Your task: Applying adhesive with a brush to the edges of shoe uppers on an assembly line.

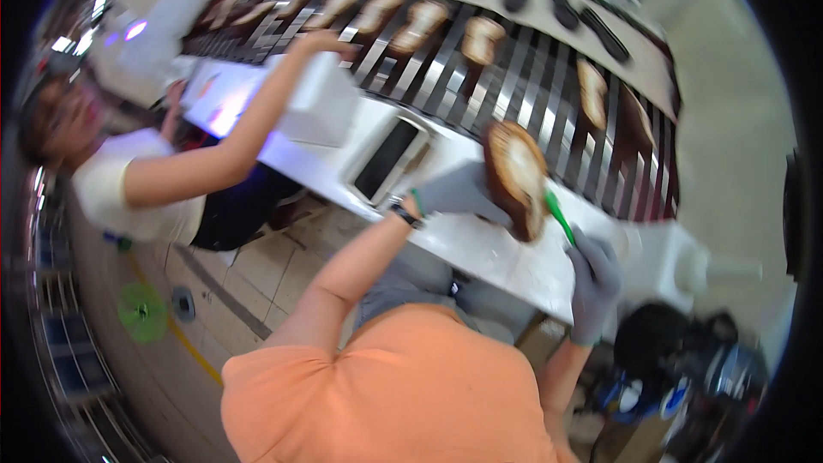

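Note:
My left hand (463,190), in a grey glove, grips a brown shoe upper (519,167) above the white table edge. Its pale underside with a tan rim is turned toward my right side. My right hand (593,279), also gloved in grey, is closed on a green-handled tool (560,216), probably a brush. The tool's tip meets or overlaps the edge of the shoe upper; its working end is hidden or too blurred to make out.
A slatted conveyor (514,90) carries several similar uppers, pale side up. Beyond it, a light belt (536,21) bears dark soles. A white tray with a dark pad (390,159) and a white container (664,261) stand nearby. At left, a co-worker's arm (244,141) reaches toward the conveyor.

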Tool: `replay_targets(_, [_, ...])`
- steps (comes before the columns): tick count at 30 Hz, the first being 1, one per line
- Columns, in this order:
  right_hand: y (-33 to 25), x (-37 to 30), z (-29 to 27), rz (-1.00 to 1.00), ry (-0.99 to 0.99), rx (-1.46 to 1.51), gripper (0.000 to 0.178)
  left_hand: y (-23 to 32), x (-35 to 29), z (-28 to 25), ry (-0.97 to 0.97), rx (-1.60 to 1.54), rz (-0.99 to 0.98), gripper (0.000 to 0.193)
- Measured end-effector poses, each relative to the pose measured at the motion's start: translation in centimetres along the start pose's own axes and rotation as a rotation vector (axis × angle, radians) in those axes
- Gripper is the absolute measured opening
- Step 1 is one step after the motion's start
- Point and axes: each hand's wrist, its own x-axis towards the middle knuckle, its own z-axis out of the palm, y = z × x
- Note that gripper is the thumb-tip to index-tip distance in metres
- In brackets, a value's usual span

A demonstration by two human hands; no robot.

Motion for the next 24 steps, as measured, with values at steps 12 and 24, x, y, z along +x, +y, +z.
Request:
replay_targets(12, [-1.5, 2.9, -1.8, -0.072, -0.207, -0.211, 0.024, 1.6, -0.3, 0.0, -0.015, 0.000, -0.098, 0.078])
replay_targets(24, [-2.8, 4.4, 0.1, -0.245, -0.152, -0.462, 0.020, 1.8, -0.3, 0.3, 0.023, -0.063, -0.093, 0.068])
